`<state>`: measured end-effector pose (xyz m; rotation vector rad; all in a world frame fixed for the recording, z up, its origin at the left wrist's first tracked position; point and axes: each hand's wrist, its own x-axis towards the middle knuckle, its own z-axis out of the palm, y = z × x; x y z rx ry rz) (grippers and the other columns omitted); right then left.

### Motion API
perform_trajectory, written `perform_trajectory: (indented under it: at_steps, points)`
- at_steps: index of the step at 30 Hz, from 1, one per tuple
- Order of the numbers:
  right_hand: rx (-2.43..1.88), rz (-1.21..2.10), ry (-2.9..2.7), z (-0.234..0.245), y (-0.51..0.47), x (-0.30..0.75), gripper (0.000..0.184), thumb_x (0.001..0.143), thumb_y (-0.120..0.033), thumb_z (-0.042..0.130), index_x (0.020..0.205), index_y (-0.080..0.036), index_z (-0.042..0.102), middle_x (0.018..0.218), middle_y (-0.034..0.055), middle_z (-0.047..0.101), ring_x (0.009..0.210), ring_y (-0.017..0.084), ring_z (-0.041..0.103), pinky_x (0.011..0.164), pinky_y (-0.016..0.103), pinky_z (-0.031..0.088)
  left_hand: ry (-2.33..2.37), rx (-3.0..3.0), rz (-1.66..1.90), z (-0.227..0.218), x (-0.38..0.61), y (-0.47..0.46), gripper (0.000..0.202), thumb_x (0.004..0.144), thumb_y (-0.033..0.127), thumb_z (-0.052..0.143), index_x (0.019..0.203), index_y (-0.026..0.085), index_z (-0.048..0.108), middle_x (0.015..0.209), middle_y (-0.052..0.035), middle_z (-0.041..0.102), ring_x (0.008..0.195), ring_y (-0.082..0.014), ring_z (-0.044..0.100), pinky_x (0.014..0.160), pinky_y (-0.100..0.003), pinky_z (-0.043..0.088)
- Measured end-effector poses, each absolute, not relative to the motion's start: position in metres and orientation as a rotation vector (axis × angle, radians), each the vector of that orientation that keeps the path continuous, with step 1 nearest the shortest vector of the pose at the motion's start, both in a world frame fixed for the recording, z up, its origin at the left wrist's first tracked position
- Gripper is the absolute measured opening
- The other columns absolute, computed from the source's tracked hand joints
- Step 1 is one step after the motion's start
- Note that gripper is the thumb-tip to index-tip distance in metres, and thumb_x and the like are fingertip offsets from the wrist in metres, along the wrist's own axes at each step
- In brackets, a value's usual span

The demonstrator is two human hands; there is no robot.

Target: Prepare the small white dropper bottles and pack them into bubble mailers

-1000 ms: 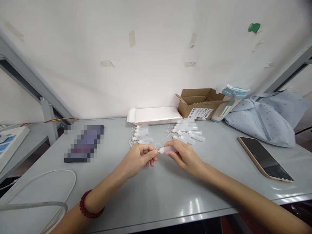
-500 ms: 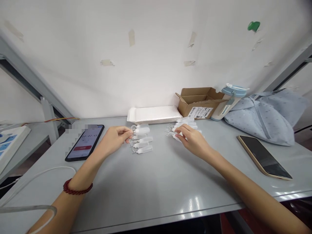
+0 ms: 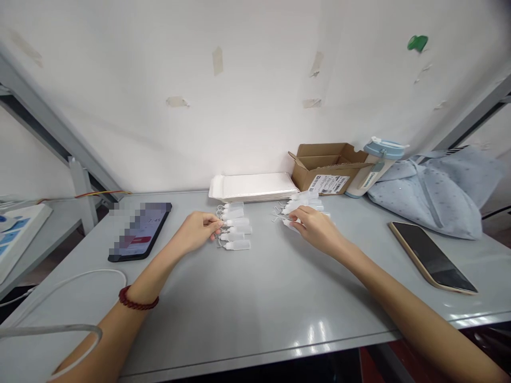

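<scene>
Translucent white plastic: a column of small bottles [image 3: 238, 245] is laid out at mid-frame, nozzle ends to the left. At these ends the left hand [image 3: 195, 232] is placed, fingertips bunched; whether a nozzle is pinched cannot be told. Right of centre, a bottle cluster [image 3: 305, 197] is partly covered by the right hand [image 3: 317, 226], fingers curled, grip not determinable.

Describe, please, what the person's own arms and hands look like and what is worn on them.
The left hand and right hand are ungloved, and no sleeves show on either arm. A dark red, braided-looking bracelet circles the left wrist; nothing is seen worn on the right one. Near the lower left, a pale cable crosses in front of the left forearm.
</scene>
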<state>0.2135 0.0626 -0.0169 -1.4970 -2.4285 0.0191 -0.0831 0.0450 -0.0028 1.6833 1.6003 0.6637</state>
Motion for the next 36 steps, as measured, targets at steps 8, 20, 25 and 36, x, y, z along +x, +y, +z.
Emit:
perform_trajectory:
  at_steps: [8, 20, 25, 36]
  points:
    - [-1.518, 0.006, -2.438, -0.017, 0.062, 0.213, 0.009, 0.085, -0.017, 0.053, 0.090, -0.019, 0.060, 0.094, 0.0058, 0.064, 0.085, 0.019, 0.060, 0.059, 0.026, 0.040, 1.640, 1.653, 0.667, -0.001, -0.083, 0.044, 0.028, 0.069, 0.042, 0.058, 0.057, 0.017, 0.061, 0.057, 0.0008, 0.059, 0.051, -0.0132, 0.053, 0.056, -0.025, 0.040]
    - [-1.579, 0.022, -2.479, -0.017, 0.062, 0.212, 0.009, 0.085, -0.016, 0.053, 0.091, -0.018, 0.060, 0.095, 0.0068, 0.064, 0.089, 0.021, 0.060, 0.061, 0.027, 0.042, 1.884, 1.795, 0.679, -0.003, -0.084, 0.046, 0.028, 0.071, 0.042, 0.051, 0.065, 0.018, 0.065, 0.057, -0.0007, 0.063, 0.057, -0.0185, 0.058, 0.058, -0.026, 0.039]
    - [-1.575, 0.001, -2.499, -0.020, 0.063, 0.212, 0.010, 0.084, -0.016, 0.054, 0.091, -0.018, 0.061, 0.095, 0.0076, 0.063, 0.090, 0.021, 0.060, 0.061, 0.026, 0.043, 1.919, 1.832, 0.730, -0.001, -0.078, 0.042, 0.025, 0.071, 0.040, 0.051, 0.064, 0.019, 0.064, 0.053, 0.0004, 0.062, 0.057, -0.0186, 0.057, 0.057, -0.026, 0.039]
    - [-1.562, -0.035, -2.631, -0.019, 0.057, 0.203, 0.014, 0.084, -0.018, 0.057, 0.098, -0.015, 0.059, 0.098, 0.0097, 0.061, 0.093, 0.024, 0.058, 0.065, 0.029, 0.043, 2.008, 1.909, 0.813, -0.001, -0.066, 0.033, 0.023, 0.076, 0.038, 0.047, 0.061, 0.021, 0.050, 0.058, 0.0005, 0.057, 0.058, -0.0168, 0.052, 0.055, -0.025, 0.034]
